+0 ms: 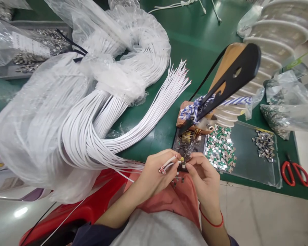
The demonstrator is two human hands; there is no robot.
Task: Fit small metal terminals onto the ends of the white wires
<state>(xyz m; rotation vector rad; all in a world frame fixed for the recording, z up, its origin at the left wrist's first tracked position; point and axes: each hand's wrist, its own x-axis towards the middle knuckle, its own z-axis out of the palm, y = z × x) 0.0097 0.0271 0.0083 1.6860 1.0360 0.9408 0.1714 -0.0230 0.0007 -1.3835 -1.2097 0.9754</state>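
Pinching white wires (pixel 168 162), the left hand (pixel 154 172) is beside the right hand (pixel 205 172), which pinches a small metal piece (pixel 183 166), at the near edge of a green surface (pixel 143 145). Left of both sprawl plastic-wrapped white cables (pixel 78 124); rightward lie green-and-silver parts (pixel 220 148) and red-handled scissors (pixel 295 172). A ribbed hose (pixel 274 41) rises beyond; pale floor tiles (pixel 248 208) show below right.

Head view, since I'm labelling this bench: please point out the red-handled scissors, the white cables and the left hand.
Red-handled scissors (pixel 293 164): head view, red handle.
White cables (pixel 141 128): head view, uncovered curved strands.
Left hand (pixel 155 172): head view, thumb side.
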